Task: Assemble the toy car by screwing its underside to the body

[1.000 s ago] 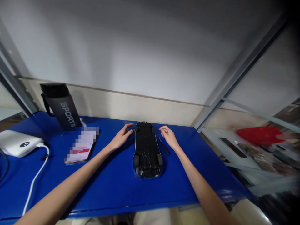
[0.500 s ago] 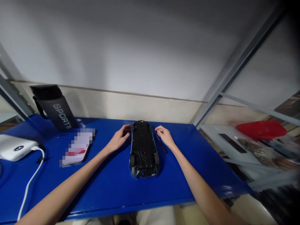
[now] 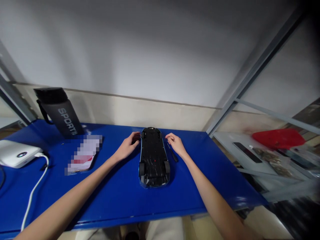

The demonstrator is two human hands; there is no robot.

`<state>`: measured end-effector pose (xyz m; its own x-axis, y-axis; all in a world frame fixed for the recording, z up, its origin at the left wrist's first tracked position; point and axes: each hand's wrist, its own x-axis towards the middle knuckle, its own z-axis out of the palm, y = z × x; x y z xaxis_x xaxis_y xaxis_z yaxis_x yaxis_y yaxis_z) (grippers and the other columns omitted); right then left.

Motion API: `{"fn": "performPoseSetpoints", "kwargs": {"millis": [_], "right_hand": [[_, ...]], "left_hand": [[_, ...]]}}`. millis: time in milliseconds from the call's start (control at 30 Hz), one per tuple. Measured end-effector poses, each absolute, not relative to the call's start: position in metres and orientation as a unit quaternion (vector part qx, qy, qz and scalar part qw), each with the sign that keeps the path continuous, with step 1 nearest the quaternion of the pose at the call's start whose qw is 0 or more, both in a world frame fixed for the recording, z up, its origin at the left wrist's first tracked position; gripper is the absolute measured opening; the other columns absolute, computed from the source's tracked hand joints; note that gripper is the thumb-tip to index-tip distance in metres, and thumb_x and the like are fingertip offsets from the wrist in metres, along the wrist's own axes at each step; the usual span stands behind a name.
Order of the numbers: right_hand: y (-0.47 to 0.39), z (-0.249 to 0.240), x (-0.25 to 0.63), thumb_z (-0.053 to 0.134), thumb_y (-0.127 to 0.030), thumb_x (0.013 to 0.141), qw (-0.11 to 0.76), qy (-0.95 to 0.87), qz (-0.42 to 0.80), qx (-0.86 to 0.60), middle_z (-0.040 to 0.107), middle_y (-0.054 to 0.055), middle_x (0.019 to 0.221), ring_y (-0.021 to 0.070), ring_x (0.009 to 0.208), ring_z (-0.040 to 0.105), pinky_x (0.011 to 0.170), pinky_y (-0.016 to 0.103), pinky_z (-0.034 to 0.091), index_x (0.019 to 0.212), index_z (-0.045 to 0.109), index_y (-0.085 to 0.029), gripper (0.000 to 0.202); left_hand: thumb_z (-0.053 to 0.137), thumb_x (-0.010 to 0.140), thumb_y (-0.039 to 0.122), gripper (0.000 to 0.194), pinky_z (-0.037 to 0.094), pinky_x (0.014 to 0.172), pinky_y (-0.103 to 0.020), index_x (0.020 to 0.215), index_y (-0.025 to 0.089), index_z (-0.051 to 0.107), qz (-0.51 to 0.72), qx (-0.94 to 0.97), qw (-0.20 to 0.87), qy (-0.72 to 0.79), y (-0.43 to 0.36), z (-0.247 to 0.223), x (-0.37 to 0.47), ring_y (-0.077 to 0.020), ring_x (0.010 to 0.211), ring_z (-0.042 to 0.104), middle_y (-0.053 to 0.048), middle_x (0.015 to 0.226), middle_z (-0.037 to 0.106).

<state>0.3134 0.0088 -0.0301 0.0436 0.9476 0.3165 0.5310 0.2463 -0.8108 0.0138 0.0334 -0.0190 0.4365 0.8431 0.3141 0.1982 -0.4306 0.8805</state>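
A toy car (image 3: 153, 153) lies upside down on the blue table (image 3: 120, 200), its black underside and wheels facing up. Just left of its far half rests my left hand (image 3: 128, 146), fingers apart and curved toward the car's side, holding nothing. On the car's right side is my right hand (image 3: 175, 144), its thumb and fingertips drawn together; whatever may be between them is too small to make out. A dark screwdriver (image 3: 173, 154) lies on the table between the car and my right hand, its handle toward me.
To the left stand a dark sports bottle (image 3: 63, 115), a phone (image 3: 86, 155) with a blurred screen, and a white device (image 3: 20, 154) with a white cable (image 3: 35, 190). At right, a lower shelf (image 3: 225, 141) holds a red item (image 3: 278, 138) and a black bar-shaped object (image 3: 247, 152).
The view has shifted slightly. Both hands, the car and the screwdriver keep the same places relative to each other.
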Motion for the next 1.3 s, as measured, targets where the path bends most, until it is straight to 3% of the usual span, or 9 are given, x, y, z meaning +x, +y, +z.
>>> {"fn": "performPoseSetpoints", "kwargs": {"millis": [1067,1300], "right_hand": [[0.005,-0.029,0.315,0.044,-0.033,0.086,0.444,-0.651,0.223,-0.574,0.051,-0.004,0.06,0.0145,0.056,0.048,0.058,0.027,0.036,0.09,0.063,-0.022,0.023],[-0.012,-0.027,0.316,0.041,-0.031,0.088,0.407,-0.665,0.207,-0.59,0.058,-0.002,0.071,0.0157,0.067,0.058,0.066,0.028,0.045,0.1,0.061,-0.022,0.024]], "left_hand": [[0.05,0.089,0.032,0.044,0.044,0.109,-0.045,0.131,0.018,0.05,0.392,0.748,0.391,0.365,0.031,-0.017,0.013,-0.0246,0.12,0.062,-0.012,0.129,0.065],[0.05,0.089,0.034,0.044,0.05,0.099,-0.048,0.131,0.02,0.047,0.397,0.732,0.413,0.369,0.033,-0.015,0.012,-0.0254,0.109,0.067,-0.014,0.132,0.062]]}}
